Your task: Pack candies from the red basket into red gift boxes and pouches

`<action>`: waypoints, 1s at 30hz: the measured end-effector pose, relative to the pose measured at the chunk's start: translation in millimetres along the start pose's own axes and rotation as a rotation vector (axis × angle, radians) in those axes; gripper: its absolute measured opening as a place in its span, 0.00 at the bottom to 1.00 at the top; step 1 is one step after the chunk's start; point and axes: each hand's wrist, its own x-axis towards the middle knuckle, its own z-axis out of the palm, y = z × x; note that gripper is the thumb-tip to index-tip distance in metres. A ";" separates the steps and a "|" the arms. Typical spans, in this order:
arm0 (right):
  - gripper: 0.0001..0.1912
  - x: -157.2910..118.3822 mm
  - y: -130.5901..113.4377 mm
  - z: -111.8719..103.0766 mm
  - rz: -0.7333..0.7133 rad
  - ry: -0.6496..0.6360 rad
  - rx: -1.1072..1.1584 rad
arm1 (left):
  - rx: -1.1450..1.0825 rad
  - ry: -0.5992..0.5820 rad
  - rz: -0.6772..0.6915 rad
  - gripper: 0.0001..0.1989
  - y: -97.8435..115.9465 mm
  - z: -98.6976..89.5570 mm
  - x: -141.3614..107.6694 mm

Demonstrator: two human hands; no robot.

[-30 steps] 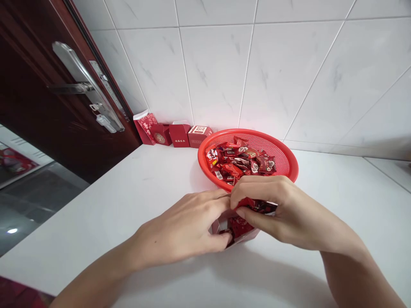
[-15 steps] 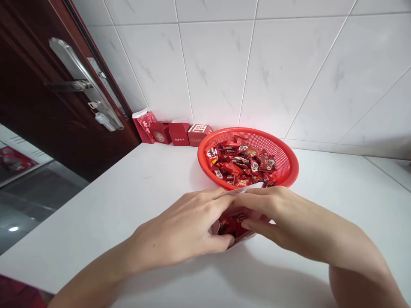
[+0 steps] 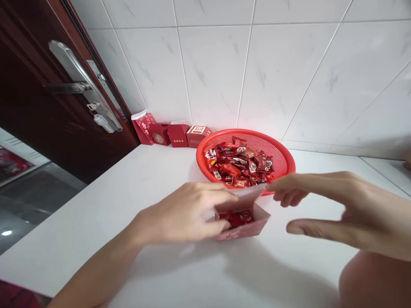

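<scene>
A small pink and red candy box sits on the white table in front of me with its flap raised. Red wrapped candies show inside it. My left hand grips the box's left end, thumb at the opening and fingers against the flap; it is slightly blurred. To the right of the box, my right hand is open and holds nothing, its thumb apart from the fingers. Its index fingertip is close to the flap's right corner; I cannot tell whether they touch.
Behind the box stands a red plastic basket with several wrapped candies. Several red boxes line the tiled wall at back left. A dark red door with a metal handle is at the left, beyond the table edge.
My right hand has left the box and moved right, its fingers opening. My left hand stays at the box's left end. More of the box and its raised flap now shows.
</scene>
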 end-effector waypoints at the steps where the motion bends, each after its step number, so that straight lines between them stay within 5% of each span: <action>1: 0.19 5.1 5.1 1.4 0.028 0.013 -0.010 | -0.064 0.008 -0.021 0.17 -7.5 -3.1 5.1; 6: 0.25 36.1 23.7 16.8 0.128 -0.035 0.008 | -0.311 0.031 -0.078 0.12 -35.1 -9.5 20.3; 14: 0.05 58.9 32.9 34.2 0.112 -0.120 0.033 | -0.325 -0.128 0.018 0.27 -53.4 -17.2 18.2; 22: 0.09 59.7 40.4 33.4 0.091 -0.065 0.038 | -0.387 0.192 -0.003 0.33 -65.9 -2.2 25.6; 25: 0.05 56.3 39.0 31.2 0.057 0.060 0.114 | -0.421 0.281 -0.022 0.28 -59.7 -2.3 25.7; 30: 0.13 51.6 34.9 28.6 -0.028 0.264 0.232 | -0.548 0.420 -0.002 0.18 -49.1 -4.6 25.4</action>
